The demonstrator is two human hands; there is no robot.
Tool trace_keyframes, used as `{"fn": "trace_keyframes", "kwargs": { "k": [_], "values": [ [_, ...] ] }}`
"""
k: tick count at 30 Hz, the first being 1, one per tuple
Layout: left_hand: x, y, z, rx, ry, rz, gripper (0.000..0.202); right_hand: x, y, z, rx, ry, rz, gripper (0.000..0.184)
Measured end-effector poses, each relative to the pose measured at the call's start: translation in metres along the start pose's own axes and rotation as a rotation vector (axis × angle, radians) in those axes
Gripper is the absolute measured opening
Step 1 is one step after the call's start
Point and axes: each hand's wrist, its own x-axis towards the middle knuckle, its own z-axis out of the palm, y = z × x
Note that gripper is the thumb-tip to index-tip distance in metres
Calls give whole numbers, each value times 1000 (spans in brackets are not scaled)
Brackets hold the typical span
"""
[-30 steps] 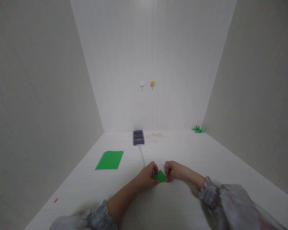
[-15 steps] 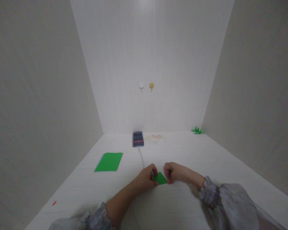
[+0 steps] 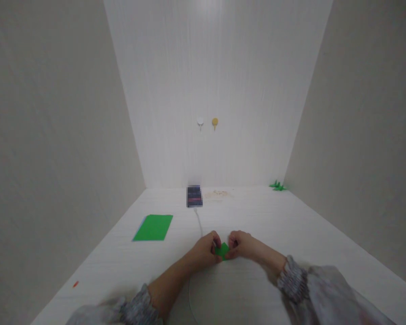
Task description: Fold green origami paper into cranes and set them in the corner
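A small folded piece of green paper [image 3: 222, 250] rests low over the white table [image 3: 257, 216], pinched from both sides. My left hand [image 3: 205, 248] grips its left edge with curled fingers. My right hand [image 3: 241, 245] grips its right edge, fingertips pressed together. The two hands nearly touch, and they cover much of the paper. Both sleeves are of grey patterned cloth.
A flat stack of green paper sheets [image 3: 153, 227] lies at the left. A dark phone [image 3: 194, 196] stands at the back with a white cable [image 3: 199, 221] running towards me. Small green folded figures [image 3: 277, 185] sit in the back right corner. Two hooks [image 3: 207, 122] hang on the wall.
My hands have drawn closer together, and less of the green paper shows between them. The view has shifted slightly.
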Motion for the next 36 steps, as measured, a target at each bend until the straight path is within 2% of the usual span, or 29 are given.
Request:
{"fn": "trace_keyframes", "kwargs": {
  "k": [2,5,12,14,17,19,22,24,26,29,33,34,36],
  "values": [
    [1,4,0,2,4,0,26,-2,-7,0,-138,49,33,19],
    [0,7,-1,4,-5,-22,27,-5,-11,-1,-167,33,16,16],
    [-2,-6,-1,-5,-10,-11,27,3,16,-1,-75,-49,-110,23],
    [-2,-12,0,14,15,57,25,6,25,0,-32,-74,-176,27],
    [-3,-14,-1,70,59,231,17,8,32,1,123,-84,-325,26],
    [-4,-11,-3,104,52,301,12,8,33,2,143,-49,-332,22],
    [-5,-2,-8,194,45,344,11,5,26,3,-22,61,-401,16],
    [-5,2,-9,284,59,361,13,-1,19,3,-180,14,-580,10],
    [-5,4,-8,367,66,381,18,-7,14,3,-276,-47,-678,15],
    [-6,5,-4,462,55,401,23,-13,13,3,-316,-76,-681,18],
    [-9,3,-2,528,20,403,22,-12,20,-2,-238,-144,-665,19],
    [-9,2,-2,527,2,413,23,-10,23,-4,-209,-130,-658,20],
    [-10,1,-5,507,-42,441,24,-5,29,-7,-172,-5,-633,27]
  ]
}}
